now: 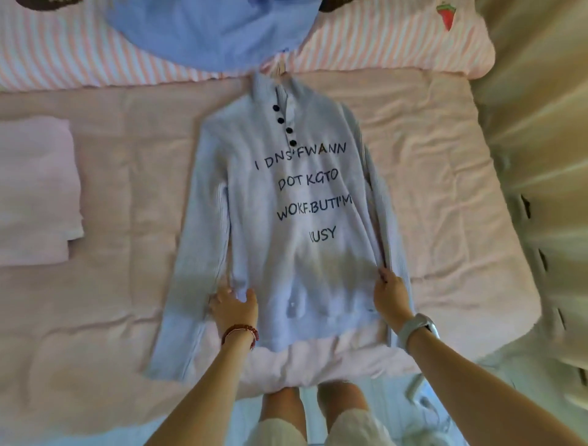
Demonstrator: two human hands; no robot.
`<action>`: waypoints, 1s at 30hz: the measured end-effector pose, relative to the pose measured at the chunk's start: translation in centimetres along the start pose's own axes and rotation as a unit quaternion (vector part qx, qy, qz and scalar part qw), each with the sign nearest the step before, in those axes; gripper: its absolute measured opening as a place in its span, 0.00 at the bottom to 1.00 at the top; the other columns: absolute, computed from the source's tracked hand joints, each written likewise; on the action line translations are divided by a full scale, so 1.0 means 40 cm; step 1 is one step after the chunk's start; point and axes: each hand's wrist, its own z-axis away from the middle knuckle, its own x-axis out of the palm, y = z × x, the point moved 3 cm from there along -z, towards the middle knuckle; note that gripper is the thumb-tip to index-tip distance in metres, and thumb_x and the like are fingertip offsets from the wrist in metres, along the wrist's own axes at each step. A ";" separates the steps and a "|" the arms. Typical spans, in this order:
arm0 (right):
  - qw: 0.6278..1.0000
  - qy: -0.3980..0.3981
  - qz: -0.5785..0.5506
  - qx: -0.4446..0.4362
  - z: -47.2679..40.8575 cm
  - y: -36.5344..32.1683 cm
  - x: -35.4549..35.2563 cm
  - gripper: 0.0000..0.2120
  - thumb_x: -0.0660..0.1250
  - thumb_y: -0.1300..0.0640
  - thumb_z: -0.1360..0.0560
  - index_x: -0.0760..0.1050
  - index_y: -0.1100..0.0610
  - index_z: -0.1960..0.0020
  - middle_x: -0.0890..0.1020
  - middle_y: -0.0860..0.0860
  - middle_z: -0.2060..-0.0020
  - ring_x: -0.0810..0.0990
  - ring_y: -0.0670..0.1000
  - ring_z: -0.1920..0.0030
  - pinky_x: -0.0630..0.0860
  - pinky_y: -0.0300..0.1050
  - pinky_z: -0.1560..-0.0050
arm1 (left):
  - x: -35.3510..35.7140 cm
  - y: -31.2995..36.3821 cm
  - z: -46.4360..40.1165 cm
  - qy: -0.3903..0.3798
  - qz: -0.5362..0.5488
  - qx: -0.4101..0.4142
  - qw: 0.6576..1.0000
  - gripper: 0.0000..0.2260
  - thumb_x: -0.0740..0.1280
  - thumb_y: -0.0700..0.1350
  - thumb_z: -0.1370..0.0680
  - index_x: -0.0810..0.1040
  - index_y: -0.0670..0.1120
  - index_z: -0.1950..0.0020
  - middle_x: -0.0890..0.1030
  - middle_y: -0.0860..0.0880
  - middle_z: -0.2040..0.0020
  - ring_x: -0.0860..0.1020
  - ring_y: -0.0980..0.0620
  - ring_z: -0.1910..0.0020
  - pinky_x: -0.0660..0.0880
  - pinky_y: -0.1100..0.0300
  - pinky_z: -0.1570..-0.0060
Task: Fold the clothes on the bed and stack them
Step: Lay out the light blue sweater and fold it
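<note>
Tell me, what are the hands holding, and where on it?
The right hand pinches the grey sweater at its right side edge, near the hem. The left hand rests flat on the sweater's lower left part, pressing rather than gripping.

Blue garment cut off by top edge; type unclear. Folded pink item runs off left edge. Sweater print soft w/ motion blur, last word partly unreadable. Right hand fingertips tucked under sweater's side fold, hidden. Dark shapes at top corners unidentifiable.
</note>
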 end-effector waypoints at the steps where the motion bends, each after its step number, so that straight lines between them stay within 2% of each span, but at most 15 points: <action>1: 1.000 0.012 -0.012 0.008 -0.010 0.011 0.005 0.17 0.54 0.63 0.21 0.69 0.62 0.34 0.75 0.63 0.43 0.76 0.59 0.53 0.65 0.39 0.61 | 0.008 0.001 0.005 0.021 0.017 0.002 1.000 0.25 0.69 0.46 0.27 0.68 0.36 0.34 0.70 0.36 0.37 0.66 0.40 0.35 0.65 0.48 0.38; 3: 1.000 0.012 -0.013 0.019 -0.019 0.024 0.018 0.17 0.57 0.61 0.23 0.70 0.60 0.35 0.76 0.63 0.43 0.75 0.62 0.47 0.70 0.45 0.53 | 0.019 -0.004 0.011 0.053 0.019 -0.001 0.998 0.27 0.70 0.48 0.28 0.67 0.39 0.35 0.70 0.38 0.38 0.67 0.40 0.38 0.68 0.47 0.44; 5: 1.000 -0.004 0.020 0.024 -0.012 0.037 0.032 0.16 0.59 0.59 0.24 0.70 0.60 0.38 0.77 0.61 0.46 0.75 0.64 0.45 0.73 0.56 0.46 | 0.024 -0.019 0.013 0.066 -0.020 0.011 0.998 0.20 0.69 0.49 0.27 0.72 0.39 0.41 0.70 0.38 0.40 0.70 0.39 0.42 0.70 0.49 0.52; 6: 0.999 -0.004 0.029 0.020 -0.006 0.044 0.035 0.13 0.59 0.59 0.24 0.71 0.61 0.41 0.78 0.61 0.49 0.76 0.64 0.47 0.74 0.57 0.47 | 0.024 -0.028 0.011 0.068 -0.033 0.024 0.997 0.16 0.67 0.48 0.25 0.74 0.38 0.45 0.70 0.37 0.42 0.71 0.39 0.44 0.68 0.51 0.56; 8: 1.000 0.025 0.012 -0.005 0.006 0.055 0.031 0.09 0.59 0.61 0.23 0.72 0.63 0.45 0.78 0.62 0.53 0.77 0.65 0.51 0.73 0.53 0.54 | 0.013 -0.039 0.005 0.076 -0.008 0.054 0.996 0.10 0.65 0.43 0.23 0.76 0.36 0.52 0.73 0.35 0.46 0.72 0.40 0.51 0.63 0.58 0.61; 10: 0.997 0.061 -0.035 -0.038 0.021 0.060 0.018 0.12 0.58 0.64 0.23 0.71 0.63 0.40 0.76 0.61 0.49 0.76 0.62 0.49 0.69 0.45 0.55 | -0.012 -0.046 0.010 0.081 0.056 0.080 0.992 0.08 0.63 0.39 0.22 0.76 0.34 0.53 0.77 0.36 0.53 0.71 0.45 0.59 0.59 0.61 0.64; 14: 0.980 0.122 -0.081 -0.138 0.055 0.061 -0.033 0.17 0.55 0.68 0.22 0.69 0.63 0.34 0.69 0.55 0.47 0.70 0.51 0.51 0.63 0.28 0.52 | -0.086 -0.084 0.047 0.109 0.136 0.080 0.981 0.08 0.58 0.36 0.21 0.75 0.34 0.50 0.73 0.41 0.59 0.69 0.48 0.59 0.58 0.61 0.66; 15: 0.977 0.123 -0.066 -0.164 0.063 0.067 -0.049 0.16 0.56 0.69 0.22 0.70 0.63 0.35 0.69 0.55 0.49 0.70 0.51 0.52 0.64 0.28 0.53 | -0.106 -0.093 0.056 0.120 0.137 0.085 0.980 0.09 0.57 0.35 0.20 0.75 0.35 0.48 0.72 0.42 0.58 0.69 0.48 0.59 0.58 0.61 0.65; 17: 0.968 0.110 -0.001 -0.226 0.079 0.086 -0.078 0.16 0.59 0.71 0.25 0.74 0.63 0.39 0.70 0.58 0.53 0.74 0.56 0.57 0.68 0.39 0.55 | -0.145 -0.105 0.072 0.140 0.111 0.107 0.978 0.09 0.55 0.35 0.20 0.74 0.34 0.47 0.73 0.40 0.57 0.69 0.45 0.58 0.58 0.61 0.63; 19: 0.957 0.074 0.073 -0.272 0.089 0.120 -0.095 0.19 0.63 0.74 0.30 0.76 0.63 0.41 0.68 0.57 0.57 0.75 0.61 0.62 0.72 0.49 0.62 | -0.170 -0.123 0.075 0.148 0.035 0.114 0.982 0.10 0.55 0.36 0.19 0.73 0.32 0.45 0.76 0.34 0.54 0.73 0.38 0.56 0.60 0.59 0.60; 20: 0.954 0.048 0.111 -0.276 0.089 0.139 -0.097 0.20 0.65 0.74 0.32 0.76 0.62 0.42 0.68 0.56 0.57 0.74 0.61 0.62 0.71 0.49 0.64 | -0.175 -0.136 0.070 0.138 -0.018 0.106 0.985 0.10 0.55 0.37 0.19 0.73 0.33 0.45 0.77 0.32 0.53 0.74 0.35 0.55 0.62 0.56 0.60; 22: 0.947 -0.008 0.192 -0.259 0.080 0.163 -0.088 0.18 0.65 0.73 0.32 0.77 0.61 0.44 0.70 0.57 0.56 0.73 0.62 0.57 0.70 0.49 0.63 | -0.169 -0.160 0.055 0.099 -0.121 0.069 0.985 0.10 0.56 0.37 0.20 0.73 0.36 0.44 0.77 0.32 0.49 0.74 0.33 0.52 0.66 0.50 0.59; 25: 0.949 -0.055 0.226 -0.212 0.058 0.170 -0.057 0.12 0.61 0.67 0.26 0.78 0.60 0.45 0.74 0.60 0.49 0.72 0.62 0.46 0.73 0.53 0.54 | -0.150 -0.140 0.044 0.108 -0.186 0.021 0.976 0.14 0.61 0.36 0.24 0.71 0.40 0.39 0.71 0.34 0.40 0.71 0.34 0.42 0.69 0.43 0.45; 28: 0.979 0.006 0.119 -0.168 0.042 0.131 -0.051 0.11 0.61 0.63 0.24 0.76 0.61 0.43 0.75 0.61 0.49 0.74 0.63 0.47 0.73 0.54 0.53 | -0.108 -0.064 0.065 0.150 -0.186 0.118 0.964 0.20 0.65 0.36 0.27 0.70 0.41 0.34 0.70 0.37 0.36 0.67 0.36 0.37 0.66 0.41 0.44; 30: 0.986 0.026 0.097 -0.136 0.027 0.104 -0.041 0.13 0.61 0.59 0.24 0.73 0.60 0.40 0.74 0.60 0.45 0.72 0.63 0.43 0.71 0.54 0.50 | -0.050 -0.017 0.092 0.107 -0.234 0.221 0.941 0.23 0.66 0.38 0.27 0.69 0.42 0.32 0.67 0.38 0.31 0.63 0.37 0.32 0.64 0.41 0.40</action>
